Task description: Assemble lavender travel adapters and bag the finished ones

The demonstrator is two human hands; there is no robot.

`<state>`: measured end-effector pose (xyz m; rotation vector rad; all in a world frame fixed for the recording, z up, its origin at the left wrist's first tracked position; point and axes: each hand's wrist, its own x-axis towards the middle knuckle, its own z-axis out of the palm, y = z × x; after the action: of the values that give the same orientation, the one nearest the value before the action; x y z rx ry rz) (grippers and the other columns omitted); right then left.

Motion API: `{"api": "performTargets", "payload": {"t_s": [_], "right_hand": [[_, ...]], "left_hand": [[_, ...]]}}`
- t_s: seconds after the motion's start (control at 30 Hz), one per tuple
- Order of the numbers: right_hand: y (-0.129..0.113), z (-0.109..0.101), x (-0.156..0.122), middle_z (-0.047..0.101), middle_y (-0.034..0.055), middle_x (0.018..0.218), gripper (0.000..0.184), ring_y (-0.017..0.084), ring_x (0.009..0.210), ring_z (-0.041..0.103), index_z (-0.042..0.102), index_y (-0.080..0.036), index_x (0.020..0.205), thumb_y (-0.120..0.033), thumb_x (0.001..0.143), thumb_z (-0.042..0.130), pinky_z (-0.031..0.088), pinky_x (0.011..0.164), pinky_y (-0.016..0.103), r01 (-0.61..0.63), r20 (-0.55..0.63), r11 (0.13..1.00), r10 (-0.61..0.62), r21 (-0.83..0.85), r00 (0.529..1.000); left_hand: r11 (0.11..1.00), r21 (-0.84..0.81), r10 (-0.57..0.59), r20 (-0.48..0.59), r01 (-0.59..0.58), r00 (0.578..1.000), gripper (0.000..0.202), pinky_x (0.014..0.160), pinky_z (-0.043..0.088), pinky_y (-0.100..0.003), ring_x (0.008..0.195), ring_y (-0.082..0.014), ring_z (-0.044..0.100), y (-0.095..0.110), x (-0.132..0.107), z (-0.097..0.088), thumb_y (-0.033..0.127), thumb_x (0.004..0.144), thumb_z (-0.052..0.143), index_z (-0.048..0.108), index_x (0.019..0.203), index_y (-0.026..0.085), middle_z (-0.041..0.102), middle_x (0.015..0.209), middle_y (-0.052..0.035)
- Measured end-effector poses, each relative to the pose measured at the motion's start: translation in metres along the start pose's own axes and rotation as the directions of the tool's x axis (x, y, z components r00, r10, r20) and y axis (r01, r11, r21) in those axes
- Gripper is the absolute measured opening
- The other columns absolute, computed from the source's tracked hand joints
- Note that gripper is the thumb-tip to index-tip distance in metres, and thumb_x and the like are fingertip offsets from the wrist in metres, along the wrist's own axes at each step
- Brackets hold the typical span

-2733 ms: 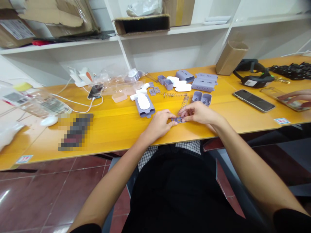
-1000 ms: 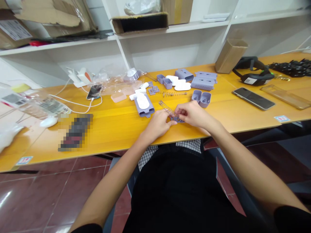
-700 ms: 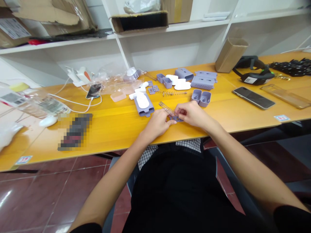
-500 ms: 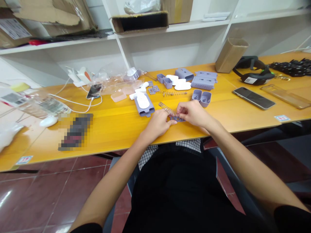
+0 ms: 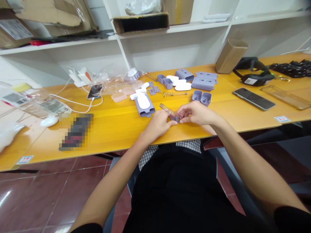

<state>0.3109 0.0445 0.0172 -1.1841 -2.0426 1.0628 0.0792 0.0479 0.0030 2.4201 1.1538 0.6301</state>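
Note:
A metal coil spring [image 5: 166, 108] slants between my hands near the table's front edge, its far end pointing up and left. Closed around the spring's lower part and a small grey-purple plastic piece [image 5: 175, 119] is my left hand [image 5: 159, 123]. From the right, my right hand [image 5: 198, 113] pinches at the same plastic piece and the spring's near end; the fingertips partly cover the contact. Just beyond lies a second coil spring [image 5: 175, 94]. A grey-purple case with a white oval part [image 5: 143, 101] rests left of it, and two small grey-purple cups [image 5: 206, 98] sit to the right.
Behind are more grey-purple housings [image 5: 204, 81], white oval pieces [image 5: 182, 85] and small flat parts [image 5: 153, 90]. A phone [image 5: 254, 98], a clear case [image 5: 285, 96] and a black headset [image 5: 254, 72] lie right. Plastic bags, a cabled phone [image 5: 94, 91] and a white mouse [image 5: 49, 121] lie left.
My right hand has shifted slightly down and turned, its fingers spreading more around the plastic piece. My left hand stays in place with the spring.

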Motion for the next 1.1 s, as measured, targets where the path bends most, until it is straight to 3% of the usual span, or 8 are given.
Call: {"api": "performTargets", "payload": {"t_s": [0.3, 0.63, 1.1], "right_hand": [[0.0, 0.001, 0.0, 0.083, 0.0039, 0.086, 0.022, 0.024, 0.082, 0.078, 0.082, -0.023, 0.098, -0.021, 0.077, 0.082, 0.061, 0.08, 0.039, 0.029, -0.027, 0.993, -0.032, -0.116, 0.999], [0.011, 0.008, 0.003, 0.072, 0.0016, 0.073, 0.024, 0.018, 0.067, 0.062, 0.077, -0.02, 0.086, -0.037, 0.072, 0.088, 0.049, 0.066, 0.034, 0.075, -0.113, 0.996, -0.081, -0.054, 0.99], [0.017, 0.009, 0.006, 0.066, -0.0008, 0.068, 0.039, 0.015, 0.063, 0.054, 0.071, -0.02, 0.078, -0.048, 0.064, 0.095, 0.043, 0.061, 0.032, 0.067, -0.098, 0.997, -0.062, 0.044, 0.993]], "left_hand": [[1.0, -0.017, 0.007, 0.003, -0.007, 1.0, 0.015, 0.097, 0.056, -0.043, 0.099, -0.0257, 0.071, -0.002, -0.001, 0.0, 0.023, 0.092, 0.083, 0.079, 0.106, 0.019, 0.076, 0.094, -0.0055], [1.0, 0.005, 0.013, 0.01, -0.013, 1.0, 0.01, 0.09, 0.055, -0.04, 0.092, -0.0251, 0.069, -0.001, 0.001, -0.001, 0.024, 0.093, 0.081, 0.078, 0.099, 0.017, 0.073, 0.088, -0.0054], [1.0, 0.007, 0.017, 0.014, -0.017, 1.0, 0.009, 0.083, 0.052, -0.036, 0.082, -0.0213, 0.066, 0.0, 0.0, -0.004, 0.023, 0.092, 0.082, 0.078, 0.098, 0.017, 0.072, 0.086, -0.0043]]}}
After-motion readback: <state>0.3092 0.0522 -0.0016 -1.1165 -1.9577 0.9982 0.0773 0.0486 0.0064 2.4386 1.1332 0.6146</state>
